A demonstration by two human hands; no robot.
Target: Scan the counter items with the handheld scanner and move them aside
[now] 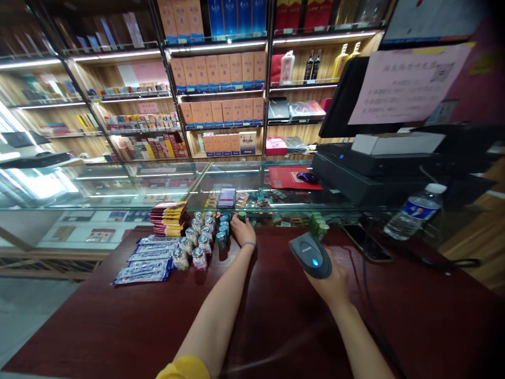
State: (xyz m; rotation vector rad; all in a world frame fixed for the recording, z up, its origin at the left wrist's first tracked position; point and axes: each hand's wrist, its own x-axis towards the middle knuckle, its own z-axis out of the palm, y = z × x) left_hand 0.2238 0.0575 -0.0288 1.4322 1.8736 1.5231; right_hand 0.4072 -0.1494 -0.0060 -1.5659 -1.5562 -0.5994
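Note:
My left hand point(243, 231) reaches to the far side of the brown counter, its fingers closed round a small green-topped container point(242, 215). Just left of it runs a line of small dark-green cans point(221, 240). Rows of small clear jars point(199, 258) with silvery lids stand beside those. In my right hand point(335, 281) is a dark barcode scanner point(310, 255) with a lit blue light. More small green containers point(317, 225) stand behind the scanner, near the glass case.
Blue-and-white packets point(148, 258) and a stack of red-and-yellow packets point(168, 218) lie at the left. A phone point(366, 243), a water bottle point(414, 213) and cables are at the right. The glass display case point(177, 187) borders the brown counter point(158, 321); a monitor point(347, 100) stands beyond.

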